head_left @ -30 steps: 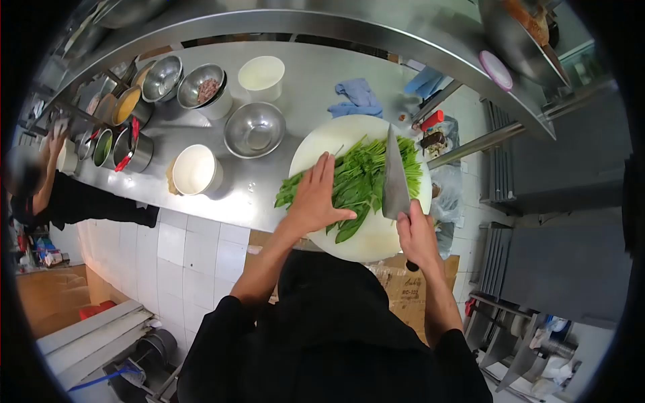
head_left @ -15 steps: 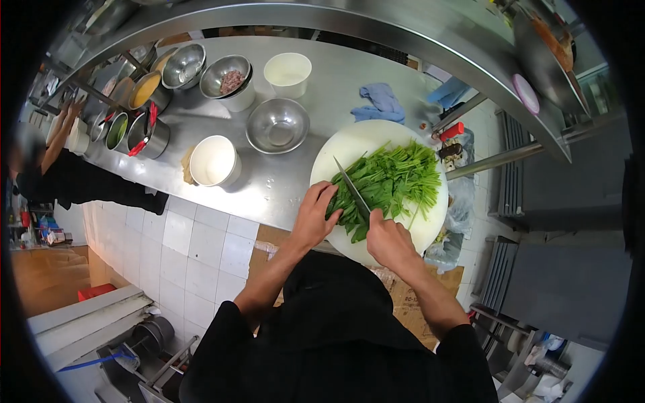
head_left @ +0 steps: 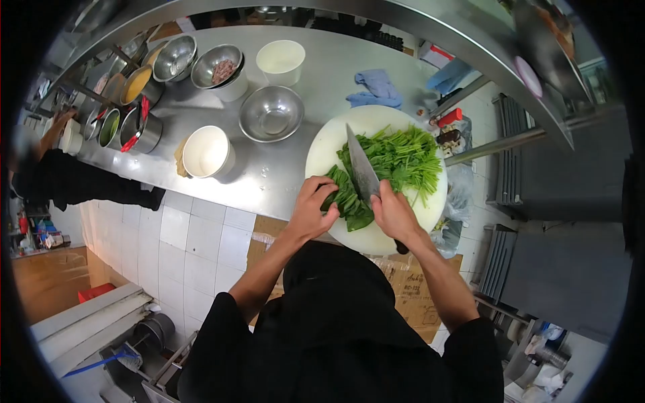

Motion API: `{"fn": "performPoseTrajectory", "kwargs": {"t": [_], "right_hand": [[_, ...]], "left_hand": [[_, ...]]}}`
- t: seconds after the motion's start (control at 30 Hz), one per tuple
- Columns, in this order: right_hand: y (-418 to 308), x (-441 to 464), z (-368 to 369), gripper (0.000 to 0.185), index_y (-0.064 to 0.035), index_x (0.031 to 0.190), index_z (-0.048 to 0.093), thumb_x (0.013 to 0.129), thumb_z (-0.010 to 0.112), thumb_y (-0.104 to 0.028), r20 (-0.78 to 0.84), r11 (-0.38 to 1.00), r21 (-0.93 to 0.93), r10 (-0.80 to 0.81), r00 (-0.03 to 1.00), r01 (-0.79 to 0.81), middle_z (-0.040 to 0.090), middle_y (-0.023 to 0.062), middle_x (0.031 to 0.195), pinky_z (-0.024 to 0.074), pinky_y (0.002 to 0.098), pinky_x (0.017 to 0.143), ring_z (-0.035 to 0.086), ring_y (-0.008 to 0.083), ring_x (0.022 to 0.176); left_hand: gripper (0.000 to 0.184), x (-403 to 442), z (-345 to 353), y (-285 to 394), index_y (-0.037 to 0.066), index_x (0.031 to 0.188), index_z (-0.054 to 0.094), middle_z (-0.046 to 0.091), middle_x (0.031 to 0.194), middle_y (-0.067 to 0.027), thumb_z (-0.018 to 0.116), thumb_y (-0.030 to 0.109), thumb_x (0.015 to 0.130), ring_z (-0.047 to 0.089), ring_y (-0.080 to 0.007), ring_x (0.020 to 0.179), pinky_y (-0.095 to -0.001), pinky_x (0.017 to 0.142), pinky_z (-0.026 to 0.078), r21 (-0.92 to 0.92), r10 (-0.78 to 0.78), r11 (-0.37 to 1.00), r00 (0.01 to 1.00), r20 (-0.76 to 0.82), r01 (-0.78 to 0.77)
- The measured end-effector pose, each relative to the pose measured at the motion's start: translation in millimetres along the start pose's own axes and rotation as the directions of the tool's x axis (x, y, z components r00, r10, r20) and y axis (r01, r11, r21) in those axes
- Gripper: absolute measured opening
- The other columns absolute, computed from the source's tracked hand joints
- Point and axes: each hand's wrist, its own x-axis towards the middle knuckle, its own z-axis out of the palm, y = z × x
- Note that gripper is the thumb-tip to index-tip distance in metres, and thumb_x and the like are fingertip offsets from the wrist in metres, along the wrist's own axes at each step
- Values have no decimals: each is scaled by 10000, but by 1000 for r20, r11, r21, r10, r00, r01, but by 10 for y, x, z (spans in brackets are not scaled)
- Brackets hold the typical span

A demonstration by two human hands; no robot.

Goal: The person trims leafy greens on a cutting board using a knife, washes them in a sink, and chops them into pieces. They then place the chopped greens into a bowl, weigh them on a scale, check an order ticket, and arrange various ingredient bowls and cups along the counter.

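"So, how are the fingers of the left hand (head_left: 314, 209) set?"

"Bent and close together over the leafy greens (head_left: 404, 160), the thumb apart from them, clasping the leaves at the near left."

"And the right hand (head_left: 395, 215)?"

"Closed round the knife (head_left: 362, 168), thumb near the base of the blade; the dark butt of the handle pokes out below the palm."

"What's the blade like?"

"Broad, grey metal, tapering to a point (a bit mottled, by the look of it). It slants between the leaves by the left hand and the wider heap, which ends in thin, pale stems."

"All on something?"

"On a round, smooth white cutting board (head_left: 329, 144). Just beyond it lies a crumpled blue cloth (head_left: 376, 88). To the left, on the shiny steel table (head_left: 262, 171), sit a rounded metal bowl (head_left: 271, 114) and a white tub (head_left: 207, 153)."
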Motion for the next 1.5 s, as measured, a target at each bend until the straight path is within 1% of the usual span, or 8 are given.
{"fn": "performPoseTrajectory", "kwargs": {"t": [0.13,0.4,0.8,0.87,1.03,1.27,1.37,1.5], "right_hand": [[206,-276,96,199,24,953,397,913,504,-139,-204,977,201,-33,978,75,571,274,650,412,524,547,562,482,642],[395,-590,-302,190,-3,994,417,892,510,-134,-301,962,267,35,953,49,571,269,652,425,509,567,557,492,649],[-25,-624,-230,219,-3,1004,455,791,482,-40,92,986,-157,-42,995,56,600,278,678,455,560,663,580,490,649],[-19,-610,-279,243,-17,1053,463,814,487,-58,64,978,-199,-44,997,56,597,276,674,460,535,648,586,471,646],[55,-600,-386,310,-32,1160,440,869,510,-113,19,984,175,-30,999,26,607,252,725,447,490,635,606,424,690],[345,-611,-269,348,-7,1286,387,965,438,-132,-99,725,689,119,988,-18,599,71,769,410,238,492,479,83,509],[615,-624,-207,352,-18,1292,391,975,432,-163,-217,754,653,283,934,-77,590,69,749,385,234,443,463,87,459],[755,-866,-256,209,-45,1148,454,980,416,-164,-206,511,860,358,910,-6,550,67,705,368,227,392,463,91,434]], "left_hand": [[701,-24,44,367,25,1096,543,404,1278,-172,786,466,609,297,-386,1259,-542,999,248,473,-3,881,1000,4,0],[596,-221,320,287,13,1084,497,482,1181,-182,796,287,647,442,-351,1092,-469,908,350,478,-80,876,997,23,60],[379,-368,198,213,18,958,548,574,943,-151,741,83,639,547,-340,875,-397,782,455,340,-60,934,987,-148,108],[331,-326,145,196,-5,958,554,618,887,-135,699,67,669,601,-288,806,-345,754,479,125,-339,918,909,-243,376],[351,522,-439,-110,-21,973,546,642,883,-143,681,137,690,595,-177,777,-312,737,470,-285,-349,931,789,-505,229],[433,1433,-810,-1380,-10,995,591,646,952,-217,701,270,683,617,-372,919,-404,808,481,412,-331,791,883,-334,453],[481,1272,-719,-1393,51,1081,622,623,1059,-234,673,367,722,587,-363,1021,-422,906,446,579,-564,690,824,51,435],[376,976,-648,-945,32,1089,620,611,1098,-202,649,250,785,572,-364,1036,-433,902,438,622,-260,743,963,-74,248]]}}
